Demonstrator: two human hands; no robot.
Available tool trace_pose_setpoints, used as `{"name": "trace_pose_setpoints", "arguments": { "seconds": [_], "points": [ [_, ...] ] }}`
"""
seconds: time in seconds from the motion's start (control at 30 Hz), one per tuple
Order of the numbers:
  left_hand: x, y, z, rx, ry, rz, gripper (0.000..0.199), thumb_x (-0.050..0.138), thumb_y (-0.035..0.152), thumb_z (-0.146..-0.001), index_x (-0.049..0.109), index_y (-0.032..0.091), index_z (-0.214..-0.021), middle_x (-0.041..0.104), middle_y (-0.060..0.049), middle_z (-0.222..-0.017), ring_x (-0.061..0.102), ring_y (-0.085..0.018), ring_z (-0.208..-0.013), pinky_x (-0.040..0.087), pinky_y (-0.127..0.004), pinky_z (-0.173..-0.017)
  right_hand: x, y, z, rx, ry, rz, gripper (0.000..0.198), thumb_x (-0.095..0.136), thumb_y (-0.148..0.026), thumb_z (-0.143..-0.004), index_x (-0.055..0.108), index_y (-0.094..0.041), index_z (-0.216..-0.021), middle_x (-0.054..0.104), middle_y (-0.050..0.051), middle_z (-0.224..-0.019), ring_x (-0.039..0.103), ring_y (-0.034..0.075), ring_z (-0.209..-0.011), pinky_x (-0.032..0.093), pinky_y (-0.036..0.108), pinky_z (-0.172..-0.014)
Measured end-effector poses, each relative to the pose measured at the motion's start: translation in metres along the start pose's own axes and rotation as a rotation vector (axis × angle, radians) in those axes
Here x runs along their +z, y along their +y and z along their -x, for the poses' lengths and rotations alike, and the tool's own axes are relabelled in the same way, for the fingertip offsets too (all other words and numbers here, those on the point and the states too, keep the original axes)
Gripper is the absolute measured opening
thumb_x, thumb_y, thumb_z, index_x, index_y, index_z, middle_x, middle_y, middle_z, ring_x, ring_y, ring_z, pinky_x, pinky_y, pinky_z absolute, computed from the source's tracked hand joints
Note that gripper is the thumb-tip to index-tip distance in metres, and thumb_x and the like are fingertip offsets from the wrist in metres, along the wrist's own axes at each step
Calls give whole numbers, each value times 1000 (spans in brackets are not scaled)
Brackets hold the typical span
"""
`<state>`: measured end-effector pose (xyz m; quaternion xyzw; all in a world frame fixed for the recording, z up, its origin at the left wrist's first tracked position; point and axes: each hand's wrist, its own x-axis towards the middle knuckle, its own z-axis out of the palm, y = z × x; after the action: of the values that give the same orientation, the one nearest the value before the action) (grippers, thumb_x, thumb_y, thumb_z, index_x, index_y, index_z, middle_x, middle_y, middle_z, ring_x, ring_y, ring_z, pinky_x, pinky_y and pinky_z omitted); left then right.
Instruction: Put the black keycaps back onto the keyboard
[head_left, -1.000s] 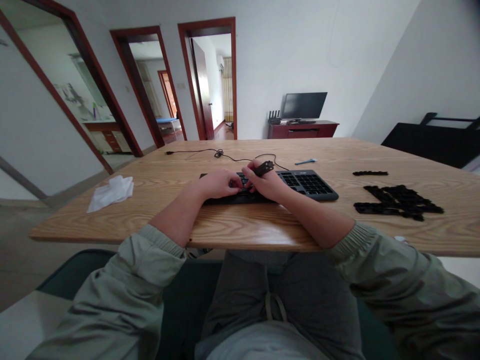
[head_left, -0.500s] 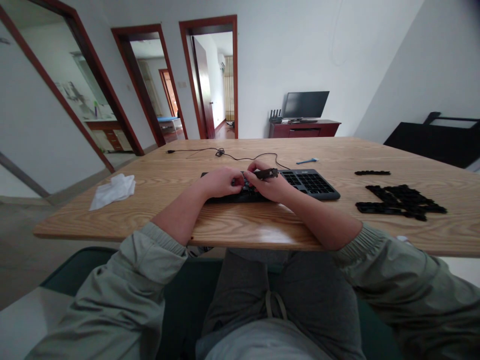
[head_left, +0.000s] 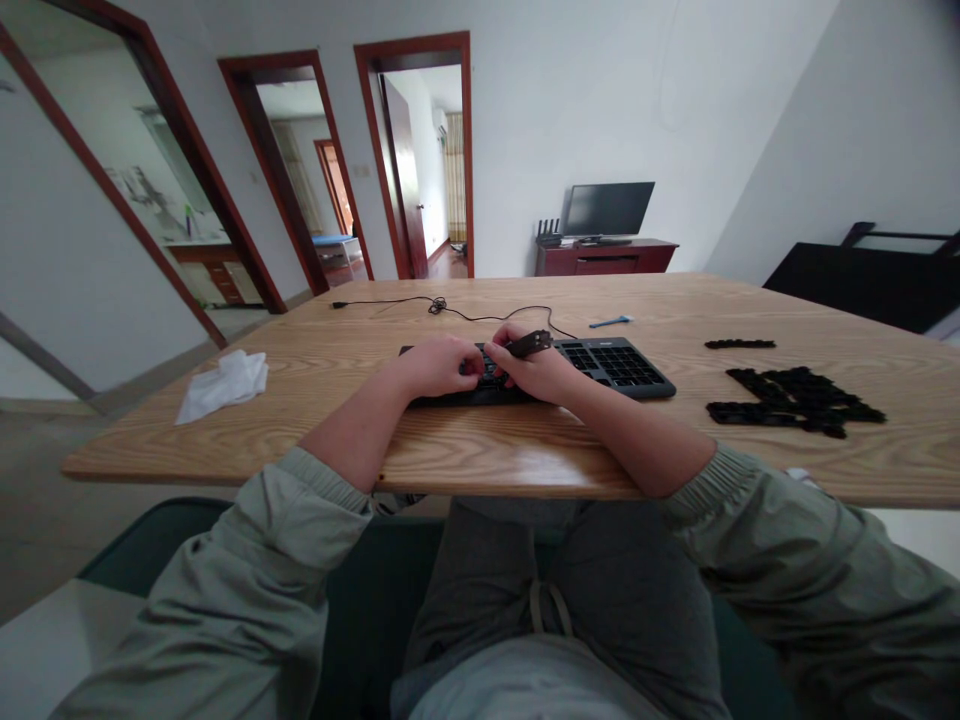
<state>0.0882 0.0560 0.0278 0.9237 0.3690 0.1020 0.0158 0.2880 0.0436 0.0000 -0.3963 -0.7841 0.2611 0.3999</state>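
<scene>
the person is sitting with both forearms stretching forward, and the two arms are coming together toward the middle. the sleeves are pushed up near the elbows, so the forearms are showing bare. the left hand [head_left: 439,364] is lying palm down with the fingers curling a little, and its fingertips are pointing toward the other hand. the right hand [head_left: 534,371] is sitting just beside it, almost touching, with the knuckles turned up and the fingers closing in a pinch grip. both wrists are staying low and nearly straight. the thighs are showing below, between the two elbows.
</scene>
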Motion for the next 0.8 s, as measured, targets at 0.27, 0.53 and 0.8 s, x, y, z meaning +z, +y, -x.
{"name": "trace_pose_setpoints", "arguments": {
  "seconds": [0.27,0.53,0.8],
  "points": [
    [-2,7,5,16,15,-6,16,59,14,-85,71,10,-95,67,-3,-83,53,-12,-72,38,-23,-69,-2,-4,3,-28,-23,53,15,50,-34,-90,50,-20,-90,54,-1,-75,51,12,-63,42,27,-57],
    [0,6,4,71,-5,-19,18,57,19,-92,73,13,-94,70,-3,-89,56,-13,-77,41,-23,-74,-2,2,3,-7,-48,-20,9,51,-27,-85,49,-21,-91,53,-2,-71,52,14,-63,43,28,-58],
    [-1,3,-3,94,13,-7,19,58,25,-91,75,18,-97,73,-4,-89,61,-14,-77,46,-26,-74,-3,3,4,-48,-37,-135,13,53,-26,-82,49,-21,-93,55,-3,-70,54,13,-58,44,27,-52]
  ]
}}
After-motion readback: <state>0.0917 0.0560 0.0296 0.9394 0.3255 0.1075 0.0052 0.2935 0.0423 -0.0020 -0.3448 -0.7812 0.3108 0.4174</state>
